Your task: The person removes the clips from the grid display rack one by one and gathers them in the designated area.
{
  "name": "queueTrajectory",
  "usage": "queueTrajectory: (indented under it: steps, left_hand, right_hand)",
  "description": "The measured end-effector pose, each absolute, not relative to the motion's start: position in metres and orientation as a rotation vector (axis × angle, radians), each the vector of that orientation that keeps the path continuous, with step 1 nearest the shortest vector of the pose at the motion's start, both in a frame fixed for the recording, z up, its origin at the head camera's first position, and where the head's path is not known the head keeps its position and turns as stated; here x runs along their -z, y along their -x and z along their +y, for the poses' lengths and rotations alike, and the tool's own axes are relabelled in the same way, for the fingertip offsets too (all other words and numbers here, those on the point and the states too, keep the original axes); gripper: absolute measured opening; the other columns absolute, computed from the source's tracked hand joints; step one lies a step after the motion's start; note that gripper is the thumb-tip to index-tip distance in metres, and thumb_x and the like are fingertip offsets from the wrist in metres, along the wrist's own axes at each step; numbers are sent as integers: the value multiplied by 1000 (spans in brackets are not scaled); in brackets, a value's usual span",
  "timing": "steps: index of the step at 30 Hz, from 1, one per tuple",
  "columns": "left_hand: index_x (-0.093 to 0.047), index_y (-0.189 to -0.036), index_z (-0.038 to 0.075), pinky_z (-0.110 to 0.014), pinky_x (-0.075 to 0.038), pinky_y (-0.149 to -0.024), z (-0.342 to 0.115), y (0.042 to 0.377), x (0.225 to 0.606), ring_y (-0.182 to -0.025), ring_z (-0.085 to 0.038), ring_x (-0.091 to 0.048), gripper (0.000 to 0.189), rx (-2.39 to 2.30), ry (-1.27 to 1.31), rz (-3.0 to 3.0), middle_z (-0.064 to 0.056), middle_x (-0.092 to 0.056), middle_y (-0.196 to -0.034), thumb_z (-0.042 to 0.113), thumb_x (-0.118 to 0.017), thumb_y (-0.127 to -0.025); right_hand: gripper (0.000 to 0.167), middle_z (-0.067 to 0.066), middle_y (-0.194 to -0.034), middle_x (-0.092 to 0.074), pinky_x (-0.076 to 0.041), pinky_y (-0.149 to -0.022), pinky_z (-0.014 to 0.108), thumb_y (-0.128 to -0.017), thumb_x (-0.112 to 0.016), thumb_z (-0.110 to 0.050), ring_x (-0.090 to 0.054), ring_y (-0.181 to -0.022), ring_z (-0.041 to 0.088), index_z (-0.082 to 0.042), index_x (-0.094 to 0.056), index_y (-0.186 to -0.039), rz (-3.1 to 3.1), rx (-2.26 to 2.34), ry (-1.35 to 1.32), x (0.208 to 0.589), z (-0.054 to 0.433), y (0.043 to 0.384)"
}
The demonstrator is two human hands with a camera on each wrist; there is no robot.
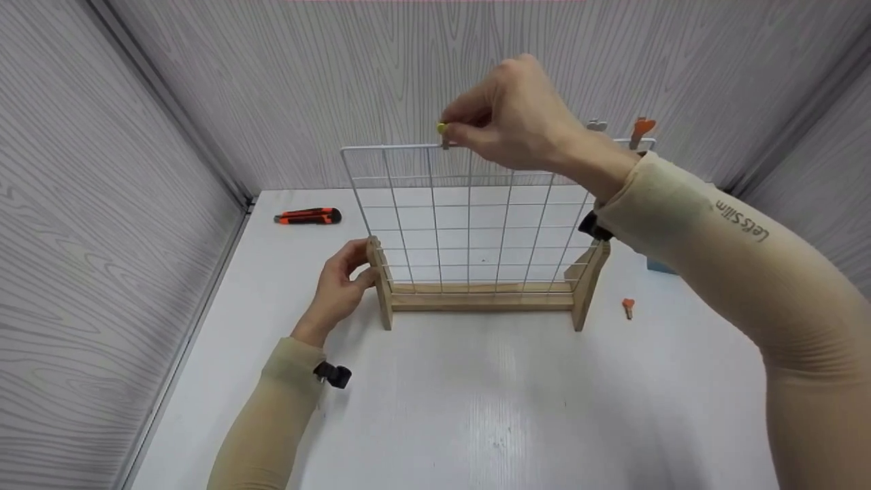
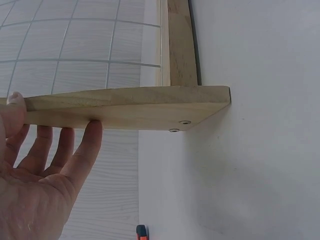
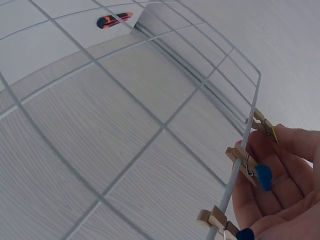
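A white wire grid (image 1: 469, 204) stands upright in a wooden stand (image 1: 483, 303). At its top wire my right hand (image 1: 520, 116) pinches a small wooden clothespin with a yellow end (image 3: 267, 129) between thumb and fingers. The clothespin's jaws are right at the wire. Two blue-ended clothespins (image 3: 248, 167) sit on the same wire, close beside the palm in the right wrist view. My left hand (image 1: 340, 286) holds the stand's left side panel (image 2: 130, 107), thumb at its edge and fingertips against the outer face.
Toward the grid's top right corner are a grey clothespin (image 1: 597, 125) and an orange heart-ended one (image 1: 642, 131). Another orange clothespin (image 1: 628, 308) lies on the white table (image 1: 476, 401). An orange-and-black box cutter (image 1: 309, 216) lies at the left. A blue object (image 1: 660, 267) is partly hidden by the right sleeve.
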State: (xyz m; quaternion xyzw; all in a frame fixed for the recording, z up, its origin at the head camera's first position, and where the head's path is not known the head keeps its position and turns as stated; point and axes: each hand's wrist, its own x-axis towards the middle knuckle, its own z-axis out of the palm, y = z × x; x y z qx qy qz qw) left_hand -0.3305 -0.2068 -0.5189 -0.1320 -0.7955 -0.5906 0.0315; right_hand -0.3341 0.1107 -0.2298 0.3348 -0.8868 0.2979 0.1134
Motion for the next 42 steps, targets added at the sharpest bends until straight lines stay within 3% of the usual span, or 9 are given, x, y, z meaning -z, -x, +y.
queueTrajectory:
  steps: [6,9,12,15,21,28,34,39,42]
  left_hand:
    - [-62,-153,8,-20,-64,-100,-208,330,519,-148,-32,-62,46,1825,405,-2449,-15,-68,-150,-1,-69,-108]
    - [-62,-153,8,-20,-65,-100,-209,329,518,-147,-32,-62,46,1828,403,-2450,-15,-68,-149,-1,-69,-108]
    - [-62,-153,8,-20,-65,-100,-209,329,518,-146,-30,-62,46,1827,403,-2448,-15,-68,-148,0,-69,-108]
    - [-61,-154,5,-19,-64,-99,-209,329,518,-147,-33,-62,47,1815,404,-2450,-21,-66,-150,-1,-69,-108]
    - [-59,-155,4,-19,-65,-99,-211,328,517,-149,-35,-61,48,1779,383,-2477,-21,-66,-152,-2,-68,-108]
    - [-60,-155,5,-18,-64,-100,-210,330,516,-149,-34,-61,48,1794,381,-2470,-19,-66,-152,-3,-68,-108]
    - [-60,-155,5,-17,-63,-101,-209,331,518,-150,-35,-61,48,1790,390,-2484,-20,-66,-152,-3,-67,-108]
    - [-60,-154,4,-17,-63,-99,-209,331,517,-148,-35,-61,47,1798,383,-2475,-23,-65,-152,-4,-67,-108]
    - [-60,-154,4,-16,-63,-99,-210,331,517,-148,-34,-61,47,1793,381,-2474,-23,-66,-152,-3,-67,-108]
  right_hand:
    - [17,5,-109,-89,-63,-80,10,-109,-74,-17,-84,-96,13,-10,-89,-114,-2454,-910,-1048,226,121,330]
    - [15,5,-109,-89,-63,-82,11,-107,-76,-14,-81,-94,2,-10,-89,-111,-2379,-973,-1060,222,131,324]
    - [14,10,-107,-89,-62,-90,10,-104,-76,-9,-74,-94,-14,-4,-88,-110,-2268,-965,-1115,223,144,318]
    - [15,17,-104,-88,-61,-93,9,-101,-77,-7,-70,-95,-21,3,-86,-108,-2164,-934,-1163,226,161,312]
    - [13,18,-98,-87,-62,-88,8,-92,-82,1,-76,-94,-15,3,-87,-104,-2055,-1038,-1176,242,194,301]
    - [14,-25,-106,-82,-60,-93,7,-90,-84,3,-77,-97,-12,5,-86,-104,-2054,-1101,-1124,279,239,297]
    - [19,-24,-104,-83,-62,-89,8,-88,-81,16,-78,-91,-7,9,-85,-105,-2157,-1188,-992,318,279,285]
    - [19,-20,-105,-84,-62,-85,8,-91,-79,19,-80,-88,-3,14,-82,-108,-2229,-1268,-784,352,313,278]
    - [21,-23,-105,-83,-60,-79,6,-93,-77,19,-75,-83,-5,12,-82,-113,-2292,-1276,-624,375,333,280]
